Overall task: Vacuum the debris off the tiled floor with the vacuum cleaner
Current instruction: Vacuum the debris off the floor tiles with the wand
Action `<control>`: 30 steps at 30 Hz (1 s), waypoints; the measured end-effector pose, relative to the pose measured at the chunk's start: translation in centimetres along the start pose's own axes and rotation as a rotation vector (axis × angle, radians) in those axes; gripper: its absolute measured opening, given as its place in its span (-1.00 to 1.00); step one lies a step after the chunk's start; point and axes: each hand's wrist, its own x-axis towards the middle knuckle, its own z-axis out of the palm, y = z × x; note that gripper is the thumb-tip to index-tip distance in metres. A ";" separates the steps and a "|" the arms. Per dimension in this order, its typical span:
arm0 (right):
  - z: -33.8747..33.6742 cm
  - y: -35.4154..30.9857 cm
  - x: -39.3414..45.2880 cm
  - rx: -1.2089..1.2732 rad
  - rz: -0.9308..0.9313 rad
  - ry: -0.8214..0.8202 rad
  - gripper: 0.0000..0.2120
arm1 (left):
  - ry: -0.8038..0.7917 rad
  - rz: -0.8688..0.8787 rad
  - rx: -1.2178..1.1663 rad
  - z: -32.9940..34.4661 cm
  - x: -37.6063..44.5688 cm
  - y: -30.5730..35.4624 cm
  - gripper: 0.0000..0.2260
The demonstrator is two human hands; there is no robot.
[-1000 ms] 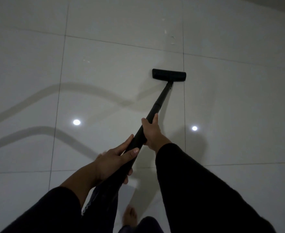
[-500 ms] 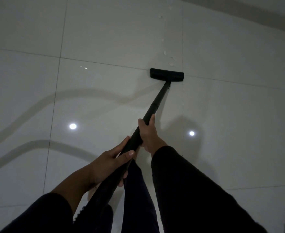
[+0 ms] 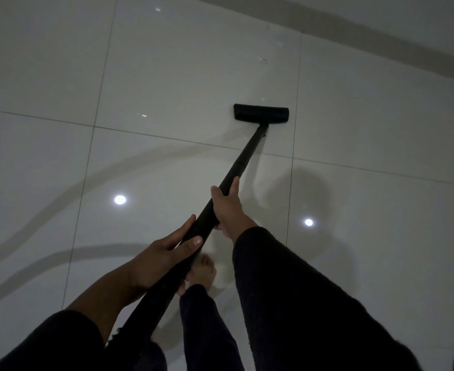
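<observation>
- Black long sleeve (image 3: pixel 300 303) over the right arm, reaching down to the wrist, fabric plain and slightly rough-looking, no markings to be seen.
- Black sleeve (image 3: pixel 46 344) on the left arm too, pushed up, leaving the forearm bare from about the elbow.
- Right hand (image 3: pixel 227 207) and left hand (image 3: pixel 164 253) both bare: no gloves, rings or watch visible.
- Dark trouser leg (image 3: pixel 207 325), close-fitting, ending at the ankle.
- Bare foot (image 3: pixel 201 271) below it, no sock or shoe, toes somewhat blurred.
</observation>
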 end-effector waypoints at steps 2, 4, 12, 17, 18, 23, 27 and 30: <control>0.4 -1.7 0.8 -0.002 -0.005 -0.006 -0.29 | 0.009 -0.001 0.022 -0.8 0.5 1.6 -0.28; 0.9 -3.5 1.6 0.001 -0.010 -0.001 -0.29 | 0.008 -0.005 0.027 -1.7 1.3 3.3 -0.31; 3.7 -12.5 4.9 0.010 -0.030 0.011 -0.30 | 0.016 0.006 0.006 -6.9 4.5 11.5 -0.45; 5.8 -17.7 6.7 0.023 -0.011 0.021 -0.28 | -0.005 -0.021 0.035 -10.9 6.3 16.1 -0.42; 6.1 -18.5 7.2 0.017 -0.012 0.021 -0.28 | -0.008 -0.024 0.047 -11.5 6.7 16.8 -0.41; 6.4 -22.0 9.9 -0.003 -0.020 0.013 -0.27 | -0.017 -0.035 0.017 -13.0 9.6 19.4 -0.38; 6.2 -25.1 12.0 -0.056 -0.040 0.010 -0.27 | 0.017 -0.018 -0.024 -13.6 11.9 21.7 -0.34; 5.8 -27.5 13.4 -0.076 -0.044 0.006 -0.27 | 0.030 -0.009 -0.035 -13.9 13.4 23.3 -0.32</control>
